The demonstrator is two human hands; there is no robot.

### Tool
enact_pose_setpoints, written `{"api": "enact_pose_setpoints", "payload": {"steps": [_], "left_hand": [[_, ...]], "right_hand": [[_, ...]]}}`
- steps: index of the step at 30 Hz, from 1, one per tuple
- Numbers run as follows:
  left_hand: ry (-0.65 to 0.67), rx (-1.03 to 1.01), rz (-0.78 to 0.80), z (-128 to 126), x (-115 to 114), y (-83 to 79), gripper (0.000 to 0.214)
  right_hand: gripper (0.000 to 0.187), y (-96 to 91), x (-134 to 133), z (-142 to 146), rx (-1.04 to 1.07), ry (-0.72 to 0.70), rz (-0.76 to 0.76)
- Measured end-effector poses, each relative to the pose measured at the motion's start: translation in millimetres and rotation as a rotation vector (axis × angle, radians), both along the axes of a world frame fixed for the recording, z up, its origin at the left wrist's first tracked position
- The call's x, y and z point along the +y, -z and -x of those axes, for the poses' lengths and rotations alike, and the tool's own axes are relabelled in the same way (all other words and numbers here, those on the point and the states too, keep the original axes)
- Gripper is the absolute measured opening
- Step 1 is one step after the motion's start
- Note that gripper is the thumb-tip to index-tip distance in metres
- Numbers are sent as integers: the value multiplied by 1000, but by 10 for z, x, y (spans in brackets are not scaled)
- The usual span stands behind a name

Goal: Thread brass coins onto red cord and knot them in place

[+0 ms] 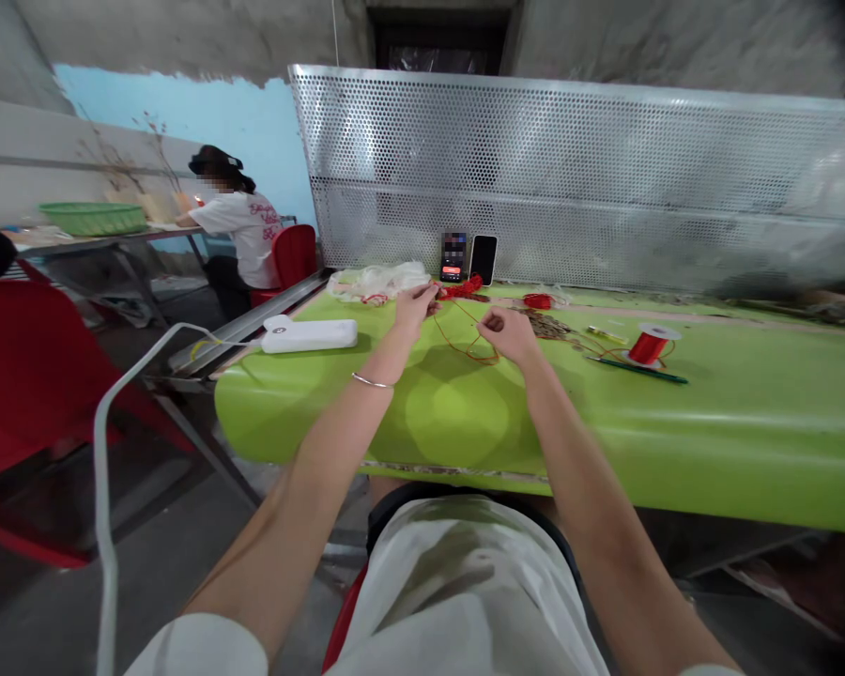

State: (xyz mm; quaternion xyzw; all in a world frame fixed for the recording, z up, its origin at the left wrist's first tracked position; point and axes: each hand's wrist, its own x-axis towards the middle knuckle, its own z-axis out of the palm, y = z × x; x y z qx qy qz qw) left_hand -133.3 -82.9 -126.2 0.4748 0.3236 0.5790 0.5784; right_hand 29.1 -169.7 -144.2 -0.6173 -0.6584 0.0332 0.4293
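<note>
A thin orange-red cord (pixel 473 356) runs between my hands and hangs in a loose loop over the green tabletop. My left hand (pixel 417 306) is closed in a pinch on one part of it, close to a red cord bundle (pixel 465 287). With fingers curled together, my right hand (pixel 510 332) grips another stretch of the cord. Just beyond my right hand lies a pile of brownish coin-like discs (pixel 549 325). A smaller red bundle (pixel 538 300) rests behind that pile. What the left fingertips hold besides cord is too small to tell.
On the right stand a red thread spool (pixel 648 347) and a dark green pen-like stick (pixel 640 371). A white cabled device (pixel 310 334) lies left, before a clear plastic bag (pixel 387 280). Two phones (pixel 484 259) lean against a perforated metal panel (pixel 577 178). Another person (pixel 243 225) sits far left.
</note>
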Motion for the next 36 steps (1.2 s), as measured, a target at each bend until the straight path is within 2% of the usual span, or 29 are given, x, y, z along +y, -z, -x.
{"api": "enact_pose_setpoints", "payload": {"steps": [4, 15, 31, 36], "left_hand": [[4, -24, -14, -4, 15, 7, 14], [125, -15, 6, -2, -42, -12, 18], [21, -31, 28, -13, -56, -25, 15], [-18, 6, -7, -5, -22, 4, 14]], "right_hand": [[5, 5, -2, -18, -5, 7, 13], [4, 67, 40, -74, -60, 42, 79], [5, 46, 27, -61, -91, 61, 115], [8, 35, 1, -12, -113, -24, 106]]}}
